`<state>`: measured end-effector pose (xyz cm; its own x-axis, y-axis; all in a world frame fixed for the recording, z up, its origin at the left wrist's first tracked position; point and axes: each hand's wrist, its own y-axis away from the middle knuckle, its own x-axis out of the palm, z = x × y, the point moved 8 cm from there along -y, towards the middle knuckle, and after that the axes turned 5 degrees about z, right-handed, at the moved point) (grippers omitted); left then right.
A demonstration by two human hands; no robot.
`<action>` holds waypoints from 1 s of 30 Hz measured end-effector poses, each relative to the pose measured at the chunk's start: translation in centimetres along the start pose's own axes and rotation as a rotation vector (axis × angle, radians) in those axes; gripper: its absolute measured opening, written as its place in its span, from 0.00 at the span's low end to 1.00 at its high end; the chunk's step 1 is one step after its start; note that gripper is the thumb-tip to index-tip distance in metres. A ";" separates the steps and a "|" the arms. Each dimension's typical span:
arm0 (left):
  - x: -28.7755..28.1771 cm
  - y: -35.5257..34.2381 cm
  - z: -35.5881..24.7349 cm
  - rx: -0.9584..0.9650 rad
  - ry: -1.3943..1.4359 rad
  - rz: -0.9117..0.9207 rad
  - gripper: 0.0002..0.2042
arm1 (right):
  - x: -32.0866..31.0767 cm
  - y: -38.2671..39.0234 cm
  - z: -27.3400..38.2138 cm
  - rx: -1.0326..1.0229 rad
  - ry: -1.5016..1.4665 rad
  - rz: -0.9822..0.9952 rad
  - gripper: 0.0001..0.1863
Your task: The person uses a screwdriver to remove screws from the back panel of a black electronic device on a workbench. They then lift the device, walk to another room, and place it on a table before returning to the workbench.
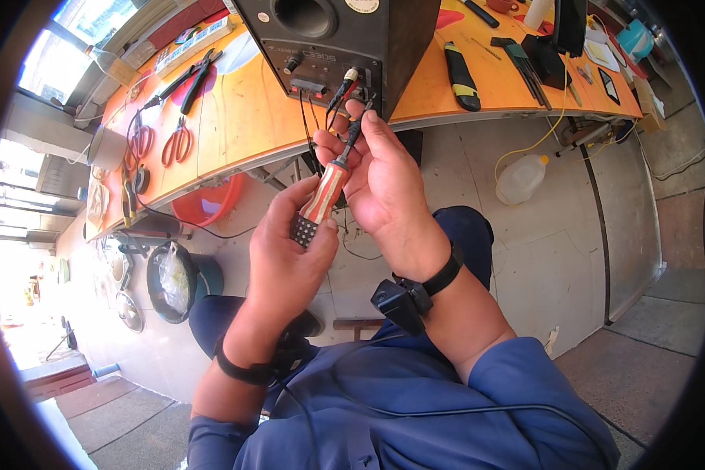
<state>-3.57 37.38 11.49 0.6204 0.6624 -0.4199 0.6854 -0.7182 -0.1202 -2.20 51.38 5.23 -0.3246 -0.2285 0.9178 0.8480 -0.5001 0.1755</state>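
My left hand (286, 239) is closed round a screwdriver (325, 192) with a red and cream handle and a dark, dotted butt end. The screwdriver's shaft slants up toward my right hand (388, 184). Between the thumb and fingers of that hand sits a small black cable connector (357, 129), meeting the shaft's far end; the tip itself is hidden. Just beyond my hands stands a black speaker (329, 47), its back panel facing me. Thin black and red wires and a plug (350, 76) hang from that panel.
An orange table (235, 125) carries black-handled pliers (200, 82), orange-handled scissors (177, 143), a yellow-black utility knife (460, 77) and a phone (609, 86). Below are a red basin (209, 201), a dark bucket (176, 282) and a translucent jug (522, 180). A yellow cord (542, 141) hangs at the right.
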 end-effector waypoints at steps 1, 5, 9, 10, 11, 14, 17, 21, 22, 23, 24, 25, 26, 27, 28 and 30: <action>0.2 0.3 0.7 -0.093 0.006 -0.010 0.23 | 0.0 0.0 -0.1 -0.004 0.003 0.000 0.15; 0.9 1.9 2.8 -0.362 0.544 -0.001 0.21 | -0.1 -0.4 -0.4 -0.009 -0.072 -0.028 0.14; 1.9 3.0 4.0 -0.554 0.984 0.134 0.20 | 0.5 -0.2 -0.2 -0.029 -0.087 -0.030 0.14; 2.1 3.1 4.2 -0.537 0.984 0.136 0.20 | 0.4 0.0 -0.3 -0.026 -0.099 -0.067 0.14; 1.8 3.1 4.6 -0.533 0.890 0.107 0.18 | 0.6 0.2 -0.3 -0.034 -0.116 -0.069 0.14; 0.3 2.5 2.7 -0.168 0.112 -0.059 0.19 | 0.8 0.9 -0.6 -0.035 -0.099 -0.066 0.14; 0.4 3.0 2.6 -0.172 0.220 -0.096 0.21 | 0.5 0.8 -0.7 -0.010 -0.079 -0.053 0.15; 3.4 4.0 3.8 -0.562 1.182 0.154 0.20 | 0.4 0.2 -0.6 -0.021 -0.117 -0.014 0.16; 3.0 3.9 4.1 -0.564 1.060 0.141 0.20 | 0.4 0.2 -0.7 -0.028 -0.119 -0.028 0.17; 2.7 3.7 4.5 -0.558 0.922 0.109 0.20 | 0.2 0.4 -0.9 -0.034 -0.127 -0.058 0.17; 2.2 3.4 4.6 -0.514 0.806 0.075 0.20 | 0.2 0.6 -1.2 -0.012 -0.116 -0.065 0.16; 1.1 2.9 4.0 -0.369 0.310 0.025 0.21 | 0.2 0.9 -1.6 0.011 -0.111 -0.087 0.16; 0.3 2.4 2.7 -0.182 0.110 -0.042 0.21 | 0.6 1.0 -1.8 0.027 -0.124 -0.044 0.16; -0.1 2.5 1.1 0.000 -0.066 -0.087 0.21 | 0.6 1.1 -2.0 0.049 -0.081 -0.059 0.16; 0.0 2.3 0.1 0.125 -0.246 -0.096 0.21 | 0.7 1.1 -1.9 0.041 -0.104 -0.048 0.16; 1.5 3.4 4.0 -0.349 0.621 0.042 0.21 | 1.0 0.9 -1.8 0.064 -0.156 -0.025 0.16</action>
<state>-1.88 35.10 6.85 0.6805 0.7091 0.1848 0.6735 -0.7046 0.2234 -2.54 49.20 5.63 -0.2810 -0.0818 0.9562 0.8673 -0.4482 0.2165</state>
